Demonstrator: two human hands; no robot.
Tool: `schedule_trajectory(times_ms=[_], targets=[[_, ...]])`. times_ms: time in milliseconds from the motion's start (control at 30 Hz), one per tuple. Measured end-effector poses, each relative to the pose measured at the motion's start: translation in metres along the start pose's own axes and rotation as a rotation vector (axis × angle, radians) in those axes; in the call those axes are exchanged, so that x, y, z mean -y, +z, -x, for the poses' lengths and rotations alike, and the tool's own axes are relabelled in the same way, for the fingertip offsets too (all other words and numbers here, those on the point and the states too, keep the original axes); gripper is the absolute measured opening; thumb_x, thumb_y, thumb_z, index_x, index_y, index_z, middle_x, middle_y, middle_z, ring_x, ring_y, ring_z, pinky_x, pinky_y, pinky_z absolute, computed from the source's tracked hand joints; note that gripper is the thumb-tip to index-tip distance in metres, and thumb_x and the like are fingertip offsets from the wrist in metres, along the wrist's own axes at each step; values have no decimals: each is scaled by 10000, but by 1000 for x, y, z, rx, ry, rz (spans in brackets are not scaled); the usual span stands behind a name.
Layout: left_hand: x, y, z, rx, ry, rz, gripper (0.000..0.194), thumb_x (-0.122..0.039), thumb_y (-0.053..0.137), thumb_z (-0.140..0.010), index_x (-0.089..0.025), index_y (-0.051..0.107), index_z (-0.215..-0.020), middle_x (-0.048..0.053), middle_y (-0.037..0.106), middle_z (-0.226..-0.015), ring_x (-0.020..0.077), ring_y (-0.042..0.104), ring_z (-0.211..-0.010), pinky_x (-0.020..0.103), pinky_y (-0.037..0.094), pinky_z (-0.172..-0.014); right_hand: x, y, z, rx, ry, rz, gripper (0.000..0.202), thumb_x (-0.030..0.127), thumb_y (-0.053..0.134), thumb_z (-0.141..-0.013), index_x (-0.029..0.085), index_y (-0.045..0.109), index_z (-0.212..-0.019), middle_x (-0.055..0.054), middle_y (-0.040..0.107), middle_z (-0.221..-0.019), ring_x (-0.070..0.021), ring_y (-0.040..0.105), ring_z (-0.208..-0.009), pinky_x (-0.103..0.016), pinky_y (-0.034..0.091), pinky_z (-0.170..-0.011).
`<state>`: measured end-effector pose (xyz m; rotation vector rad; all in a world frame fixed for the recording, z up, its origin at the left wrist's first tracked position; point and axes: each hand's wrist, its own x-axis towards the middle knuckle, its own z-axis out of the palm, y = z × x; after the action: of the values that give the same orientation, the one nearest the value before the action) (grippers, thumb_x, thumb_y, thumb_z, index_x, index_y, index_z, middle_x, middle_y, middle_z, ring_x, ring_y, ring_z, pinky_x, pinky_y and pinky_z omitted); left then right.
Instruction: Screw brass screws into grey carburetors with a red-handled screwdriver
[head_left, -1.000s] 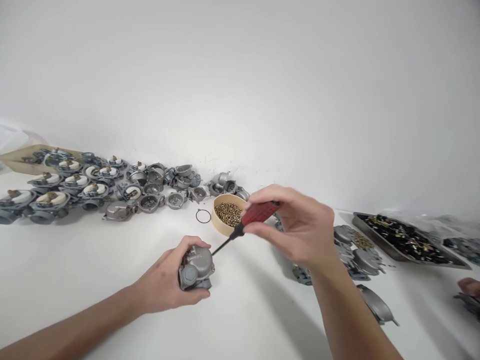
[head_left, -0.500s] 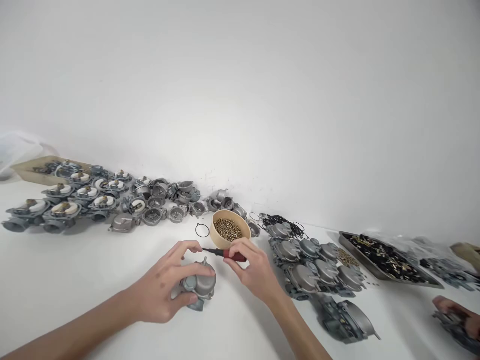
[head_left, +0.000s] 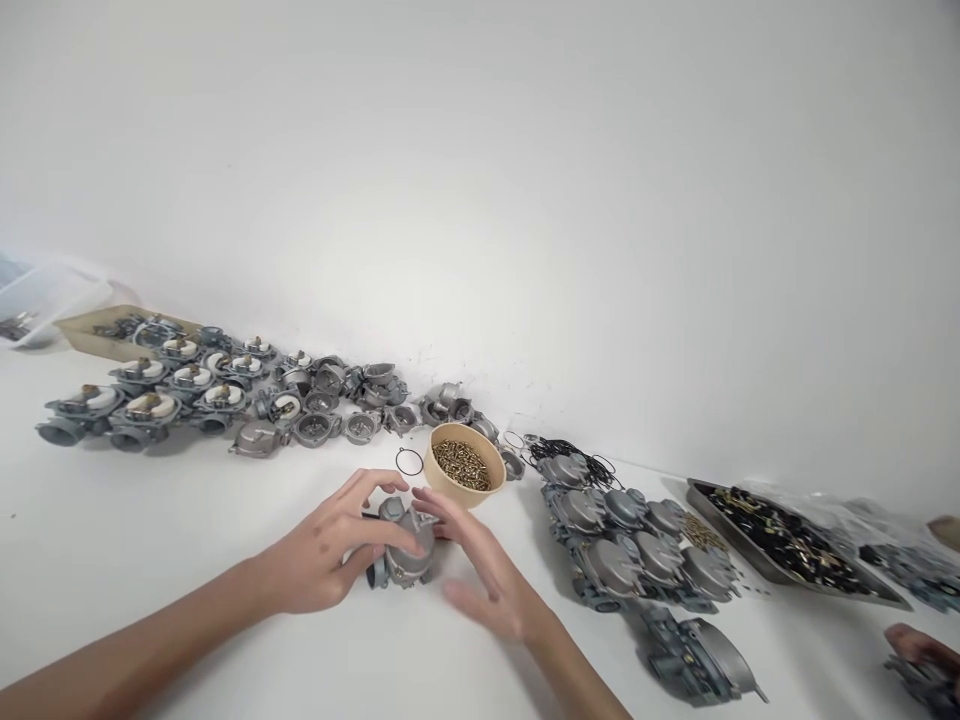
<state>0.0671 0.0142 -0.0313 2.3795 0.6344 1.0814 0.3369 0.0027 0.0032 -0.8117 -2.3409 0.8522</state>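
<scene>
A grey metal carburetor (head_left: 411,548) sits on the white table, its rounded bowl facing up. My left hand (head_left: 322,545) grips it from the left, with a finger across the bowl and the thumb at its near side. My right hand (head_left: 484,570) is at the carburetor's right side, fingers stretched forward near its top and thumb spread away, slightly blurred. The red-handled screwdriver cannot be clearly made out; a reddish patch shows beneath the right fingers. Just behind stands a round tan tub (head_left: 465,495) of small brass-coloured screws.
Open carburetors with white floats (head_left: 150,405) and loose bowls (head_left: 315,430) lie left. A black rubber ring (head_left: 409,461) is beside the tub. Closed carburetors (head_left: 611,565) cluster right, near a metal tray (head_left: 780,570) of small parts. Another person's hand (head_left: 919,645) holds a part far right.
The screwdriver has gone from clear view in my right hand. That hand has moved against the carburetor and its thumb has spread. The carburetor has been turned under my left hand.
</scene>
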Motion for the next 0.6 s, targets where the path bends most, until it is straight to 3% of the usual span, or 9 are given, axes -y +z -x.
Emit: schedule_trajectory(times_ms=[67,133,233,333,433,500,600], targets=[[1,1,-1,-4,-28,45,471,-64,419,-1024,-356,747,-1197,70,434,-1483,293,463,-1363,435,519,-1042,11,5,0,93,66,59,984,471,765,-841,319,223,-1648,-130,262,-1700,-368,351,-1526,-540,409,-1187],[2,3,-1,-3,-57,86,483,-55,422,-1018,-352,774,-1163,71,443,-1492,304,454,-1386,438,528,-1038,14,12,-2,90,108,171,928,362,795,-826,339,311,-1618,-131,341,-1652,-348,409,-1488,-522,416,-1184],[4,6,1,3,-80,135,521,-22,431,-989,-362,804,-1114,48,434,-1531,312,446,-1407,445,533,-1044,14,15,-7,1,77,217,697,228,757,-825,304,510,-1472,-114,575,-1397,-274,599,-1272,-437,506,-1094],[8,8,4,7,-93,167,533,-32,436,-988,-393,765,-1200,28,425,-1550,284,488,-1378,439,529,-1060,22,9,-5,-18,139,286,759,189,804,-727,305,526,-1424,-83,611,-1276,-253,648,-1131,-411,551,-1018],[16,10,5,-6,-121,121,492,-82,474,-992,-375,660,-1339,45,492,-1497,262,536,-1334,442,504,-1096,36,5,9,-50,300,434,751,191,759,-753,356,523,-1446,-72,597,-1261,-243,670,-1060,-401,588,-948],[22,13,5,-6,-147,25,468,-85,488,-978,-330,634,-1349,61,556,-1432,260,553,-1307,450,486,-1105,38,8,26,-160,366,520,617,230,709,-818,365,576,-1404,-78,597,-1258,-232,694,-1003,-372,611,-883],[30,18,3,50,-223,-173,388,-90,523,-967,-275,678,-1271,76,636,-1337,268,597,-1221,461,490,-1054,26,17,55,-450,417,629,465,343,665,-886,333,628,-1349,-99,608,-1246,-228,720,-907,-342,627,-782]])
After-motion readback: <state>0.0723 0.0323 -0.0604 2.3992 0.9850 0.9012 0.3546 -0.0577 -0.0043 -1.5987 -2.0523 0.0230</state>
